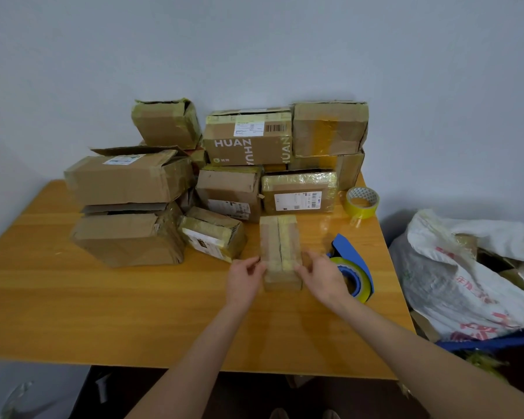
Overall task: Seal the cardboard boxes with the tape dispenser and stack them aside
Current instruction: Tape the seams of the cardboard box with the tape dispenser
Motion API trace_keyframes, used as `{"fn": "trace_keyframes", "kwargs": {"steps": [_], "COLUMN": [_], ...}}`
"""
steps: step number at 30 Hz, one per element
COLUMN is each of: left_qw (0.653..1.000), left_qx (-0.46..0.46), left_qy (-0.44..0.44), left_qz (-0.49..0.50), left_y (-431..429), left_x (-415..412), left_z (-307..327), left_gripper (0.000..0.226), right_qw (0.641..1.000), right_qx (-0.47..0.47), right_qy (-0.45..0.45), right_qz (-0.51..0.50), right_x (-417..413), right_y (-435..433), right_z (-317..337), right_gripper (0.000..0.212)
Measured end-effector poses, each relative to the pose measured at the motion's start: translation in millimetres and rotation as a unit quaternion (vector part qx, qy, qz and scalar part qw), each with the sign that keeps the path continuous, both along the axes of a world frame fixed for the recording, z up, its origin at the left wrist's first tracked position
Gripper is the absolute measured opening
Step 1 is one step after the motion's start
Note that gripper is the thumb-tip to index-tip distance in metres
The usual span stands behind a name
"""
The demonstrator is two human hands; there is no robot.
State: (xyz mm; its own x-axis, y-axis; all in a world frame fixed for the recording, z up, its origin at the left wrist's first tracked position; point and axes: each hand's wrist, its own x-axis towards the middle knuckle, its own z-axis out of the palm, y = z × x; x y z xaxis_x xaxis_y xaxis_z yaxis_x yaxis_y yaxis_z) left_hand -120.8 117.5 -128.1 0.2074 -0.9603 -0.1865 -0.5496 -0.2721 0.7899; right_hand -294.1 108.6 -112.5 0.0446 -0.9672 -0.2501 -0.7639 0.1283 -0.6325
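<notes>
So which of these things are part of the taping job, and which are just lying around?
Job: small box, held by left hand and right hand; tape dispenser; box pile.
Lying about: spare tape roll; white sack.

"HUAN" in white capitals on the brown box (224,152), well beyond the fingers (252,264). Repeated sideways at its right edge and upside down beneath (partly cut off). Barcode label (260,128) on its top, print too small to read. Red characters on the white bag (454,285), far right of the fingers, illegible.
</notes>
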Motion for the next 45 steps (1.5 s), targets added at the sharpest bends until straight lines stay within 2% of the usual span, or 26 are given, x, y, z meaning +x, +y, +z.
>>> {"fn": "trace_keyframes", "kwargs": {"steps": [3, 8, 11, 14, 19, 22, 24, 32, 42, 45], "left_qw": [1.000, 1.000, 0.997, 0.994, 0.985, 0.975, 0.968, 0.970, 0.964, 0.960], "left_qx": [0.001, -0.015, -0.037, -0.042, -0.027, -0.059, -0.057, -0.063, 0.012, 0.012], "left_qy": [0.026, 0.001, -0.048, -0.096, -0.163, -0.187, -0.205, -0.192, -0.213, -0.230], "left_qz": [0.001, -0.025, -0.037, -0.038, -0.047, -0.107, -0.135, -0.137, -0.158, -0.158], "left_y": [1.7, 4.0, 5.3, 4.0, -2.7, -5.7, -8.0, -6.1, -14.0, -16.7], "left_x": [1.5, 4.1, 1.6, -1.9, -7.9, -7.6, -4.3, -0.3, 3.2, 0.1], "left_z": [-0.7, -2.4, -0.8, -0.9, -4.1, -7.2, -9.0, -10.5, 5.7, 15.2], "left_gripper": [0.040, 0.041, 0.032, 0.032, 0.056, 0.089, 0.098, 0.094, 0.088, 0.077], "right_qw": [0.999, 0.999, 0.999, 0.995, 0.974, 0.965, 0.965, 0.970, 0.983, 0.980], "right_qx": [-0.005, -0.008, -0.018, -0.033, -0.048, -0.049, -0.046, -0.040, -0.010, -0.024], "right_qy": [-0.029, -0.031, 0.003, 0.057, 0.181, 0.213, 0.210, 0.180, 0.107, 0.117], "right_qz": [0.012, 0.018, 0.038, 0.073, 0.128, 0.146, 0.151, 0.161, 0.150, 0.157], "right_x": [1.9, 1.4, 0.9, -0.2, 0.6, 2.7, 4.4, 7.0, -4.5, -17.7], "right_y": [3.5, 0.4, -0.5, -3.9, -11.9, -16.9, -17.8, -18.0, -15.3, -17.5], "right_z": [-0.1, -1.0, -1.2, -0.5, 7.3, 7.3, 3.4, 0.1, 2.2, 8.9], "right_gripper": [0.056, 0.061, 0.064, 0.063, 0.057, 0.058, 0.060, 0.060, 0.046, 0.039]}}
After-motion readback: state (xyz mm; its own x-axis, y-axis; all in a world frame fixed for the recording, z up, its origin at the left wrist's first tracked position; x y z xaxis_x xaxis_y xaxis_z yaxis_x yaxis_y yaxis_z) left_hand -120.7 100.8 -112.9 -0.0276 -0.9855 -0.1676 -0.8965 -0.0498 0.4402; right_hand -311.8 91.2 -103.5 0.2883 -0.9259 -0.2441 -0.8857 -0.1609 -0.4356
